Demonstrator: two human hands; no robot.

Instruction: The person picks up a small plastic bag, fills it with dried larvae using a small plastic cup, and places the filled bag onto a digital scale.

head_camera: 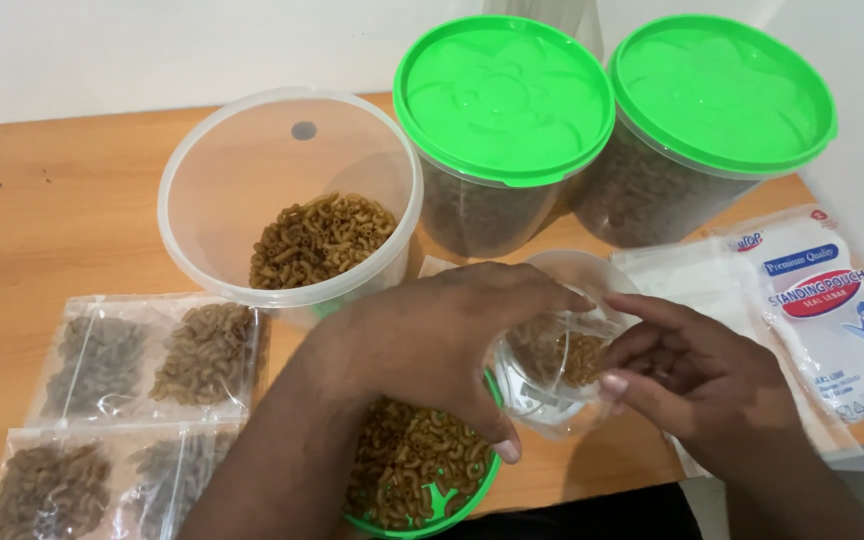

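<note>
Here, nearest you first:

Green lid (432, 500): it lies upside down at the table's near edge, under your left wrist, heaped with brown elbow pasta (407, 465).

Left hand (432, 340): your fingers curl over the mouth of a small clear pouch (557, 365), thumb down by the lid, fingertips touching the pouch's upper rim. It is a loose, half-closed grasp; you cannot tell how firmly it pinches the plastic.

Right hand (682, 375): your fingers are bent and pinch the pouch's right edge, so both hands have the pouch between them.

Pouch: held upright just above the table, mouth spread open, with a little pasta in the bottom.

Filled bags (142, 360): four sealed clear bags of pasta lie flat in two rows to your left, touching one another.

Empty pouch pack (832, 320): a flat stack in a printed white wrapper lies to your right, near the table's edge.

Open tub (287, 190): a clear round tub stands just beyond your left hand, lidless, with a small pile of pasta in it.

Closed tubs (502, 110): two clear tubs with green lids stand side by side at the back, touching, both full of pasta; the second (722, 95) is on the right.

Table (62, 200): bare wood, against a white wall.
</note>
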